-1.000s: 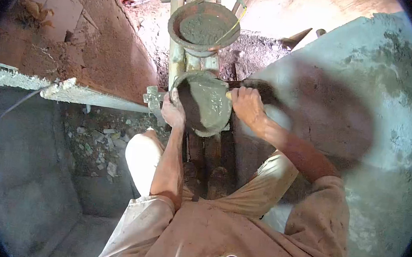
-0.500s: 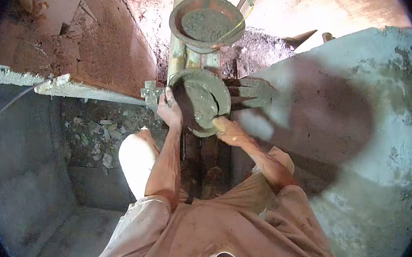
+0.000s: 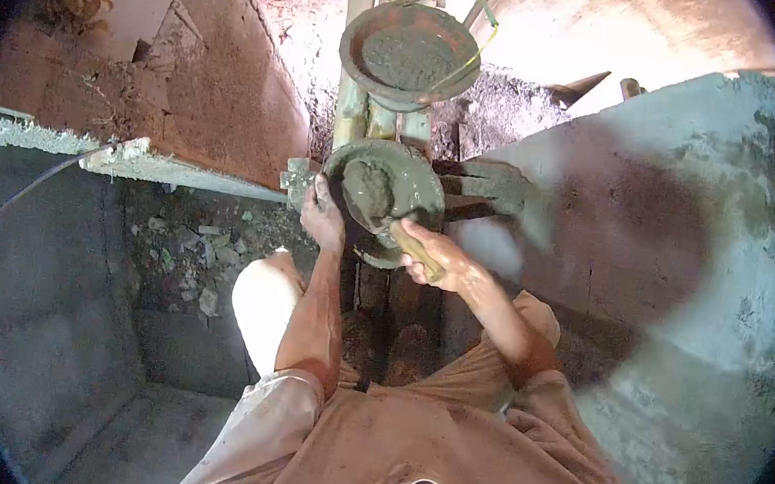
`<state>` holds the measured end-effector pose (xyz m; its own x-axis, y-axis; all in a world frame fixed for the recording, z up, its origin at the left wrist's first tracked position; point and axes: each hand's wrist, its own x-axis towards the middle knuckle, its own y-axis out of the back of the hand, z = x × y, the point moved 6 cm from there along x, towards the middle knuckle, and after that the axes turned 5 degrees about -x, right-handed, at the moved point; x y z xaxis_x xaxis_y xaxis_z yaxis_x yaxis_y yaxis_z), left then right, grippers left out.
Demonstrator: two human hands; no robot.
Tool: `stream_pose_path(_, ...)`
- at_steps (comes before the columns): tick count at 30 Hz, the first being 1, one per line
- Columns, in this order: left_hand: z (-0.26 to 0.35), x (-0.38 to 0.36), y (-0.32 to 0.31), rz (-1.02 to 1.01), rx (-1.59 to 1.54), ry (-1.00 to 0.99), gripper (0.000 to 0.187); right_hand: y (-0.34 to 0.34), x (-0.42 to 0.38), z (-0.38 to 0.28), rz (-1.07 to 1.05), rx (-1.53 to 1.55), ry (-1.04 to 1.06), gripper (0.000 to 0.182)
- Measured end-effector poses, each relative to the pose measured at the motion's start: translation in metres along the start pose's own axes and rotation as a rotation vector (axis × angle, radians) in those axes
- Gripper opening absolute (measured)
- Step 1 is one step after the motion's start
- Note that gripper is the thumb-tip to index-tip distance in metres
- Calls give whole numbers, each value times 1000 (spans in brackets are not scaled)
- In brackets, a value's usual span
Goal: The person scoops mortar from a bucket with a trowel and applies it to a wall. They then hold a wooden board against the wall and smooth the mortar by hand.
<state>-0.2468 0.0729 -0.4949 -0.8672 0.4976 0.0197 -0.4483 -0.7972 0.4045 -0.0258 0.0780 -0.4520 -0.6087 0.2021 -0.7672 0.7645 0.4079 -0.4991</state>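
Note:
My right hand is closed round the wooden handle of a trowel. The trowel's blade lies inside the near bowl, with a lump of wet grey mortar on or against it. My left hand grips the left rim of that near bowl, thumb over the edge. The bowl is coated in grey mortar and sits on bamboo poles, slightly tilted as far as I can tell. Just beyond it stands a second, reddish bucket with a yellow-green handle, holding more grey mortar.
Bamboo poles run away from me under both vessels. To the right is a plastered grey wall; a brown slanted surface rises at the left. Rubble lies low on the left, and a cable hangs nearby.
My right hand has turned the trowel, so its handle now shows and a lump of mortar is gathered in the bowl. The left hand stays on the rim. The whole view has shifted slightly.

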Motion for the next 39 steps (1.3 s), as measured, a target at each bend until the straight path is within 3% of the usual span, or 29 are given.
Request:
stream_pose_path(1,0,-1,2,3,4,16,50,-6,-23,-9,73,-149,-8,50)
stream_pose_path(2,1,-1,1,-22,-28,43,50,-4,-38,-21,255,-520,28,42)
stream_pose_path(4,2,-1,-4,-33,-96,66,49,9,-56,-35,589,-1415,310,46)
stream_pose_path(6,1,-5,-8,-37,-78,94,49,9,-61,-50,775,-1905,436,46)
stream_pose_path(9,1,-16,-8,8,-109,6,48,7,-41,-48,837,-1924,467,43)
stream_pose_path(11,10,-17,-8,19,-81,-10,40,27,16,-13,789,-1935,244,43)
stream_pose_path(13,15,-10,-9,38,-89,16,40,13,20,4,684,-1747,279,43)
stream_pose_path(16,-6,-17,-14,27,-183,-25,45,20,-9,16,597,-1822,253,46)
stream_pose_path(19,1,-17,-11,-11,-110,30,52,5,-70,-32,507,-1961,193,49)
stream_pose_path(20,1,-16,-11,-32,-89,60,53,-1,-82,-49,649,-2014,493,52)
stream_pose_path(23,1,-16,-11,-40,-74,59,53,19,-50,-77,951,-2181,424,52)
stream_pose_path(24,-7,-15,-14,-33,-87,56,53,15,-37,-70,965,-2175,424,52)
stream_pose_path(26,-18,-11,-17,10,-87,32,53,4,7,-49,778,-2339,259,51)
stream_pose_path(27,-19,-10,-15,57,-71,26,53,5,30,-24,846,-2303,380,51)
stream_pose_path(30,0,-18,-3,-3,-36,61,52,-18,-5,-8,788,-2258,391,50)
stream_pose_path(32,0,-15,-7,11,-52,34,52,-24,-46,-21,615,-2283,447,50)
stream_pose_path(37,-13,-17,-11,36,-29,32,50,-16,-69,-98,915,-2366,609,50)
stream_pose_path(39,2,-17,-8,14,-50,81,49,1,-40,-99,959,-2420,526,43)
